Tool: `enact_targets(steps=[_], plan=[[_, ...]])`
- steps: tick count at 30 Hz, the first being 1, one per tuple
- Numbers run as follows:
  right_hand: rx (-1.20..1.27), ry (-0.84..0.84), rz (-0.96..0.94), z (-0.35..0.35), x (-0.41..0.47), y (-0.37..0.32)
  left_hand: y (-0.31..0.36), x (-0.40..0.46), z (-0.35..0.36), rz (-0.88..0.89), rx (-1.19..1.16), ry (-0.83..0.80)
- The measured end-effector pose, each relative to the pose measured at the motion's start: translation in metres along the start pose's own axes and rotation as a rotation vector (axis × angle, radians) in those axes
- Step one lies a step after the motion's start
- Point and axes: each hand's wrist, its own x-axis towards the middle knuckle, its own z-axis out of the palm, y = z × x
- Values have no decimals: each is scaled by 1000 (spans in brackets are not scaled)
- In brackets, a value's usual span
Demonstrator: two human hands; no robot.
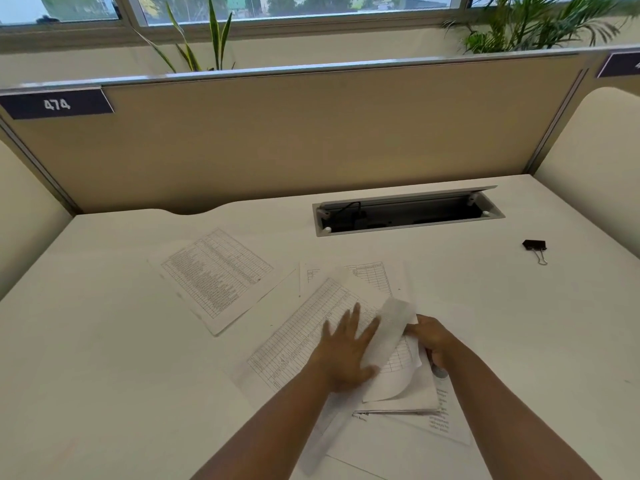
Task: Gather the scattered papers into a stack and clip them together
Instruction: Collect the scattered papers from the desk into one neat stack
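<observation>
Hands over papers, left hand [347,351] spread flat on printed sheet [304,337], right hand [430,338] pinching curled sheet [391,336]

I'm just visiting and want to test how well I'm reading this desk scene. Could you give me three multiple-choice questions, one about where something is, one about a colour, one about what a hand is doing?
1. Where does the binder clip lie?
A. On the desk to the right, apart from the papers
B. On top of the pile
C. Inside the cable tray

2. What colour is the clip's body?
A. Red
B. Black
C. White

3. What is the left hand doing?
A. Holding the clip
B. Making a fist in the air
C. Lying flat, fingers spread, on the papers

Answers: 1 A, it sits alone near the desk's right edge. 2 B, a dark body with wire handles. 3 C, straight fingers press the pile while the right hand grips a curled sheet.
</observation>
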Motion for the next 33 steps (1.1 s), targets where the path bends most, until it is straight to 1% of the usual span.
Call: enact_targets(steps=[2, 6, 7, 9, 14, 18, 22, 24, 27, 29, 33], plan=[[4, 2, -3, 0, 0, 0, -9, 1, 6, -163, -46, 17], [5, -1, -12, 0, 2, 1, -41, -7, -2, -634, -247, 157], [5, -2, -11, 0, 2, 1, -50, -11, -7, -719, -247, 189], [0, -7, -10, 0, 0, 1, -68, -21, -16, -795, -202, 228], [-6, -17, 0, 1, -4, -1, -86, -31, -16, -798, -266, 239], [8, -16, -2, 1, -6, -2, -85, -32, -15, -818, -205, 229], [-1, -17, -1, 1, -7, -2, -82, -34, -15, -812, -186, 150], [17, -18, 0, 1, -6, -1, -83, -35, -15, -773, -299, 184], [33, -23, 6, 1, -7, -1, -89, -39, -18, -675, -619, 384], [53, -23, 18, 0, -7, -1, -92, -41, -23, -620, -729, 480], [48, -23, 31, 0, -5, -1, -94, -41, -37, -563, -963, 546]])
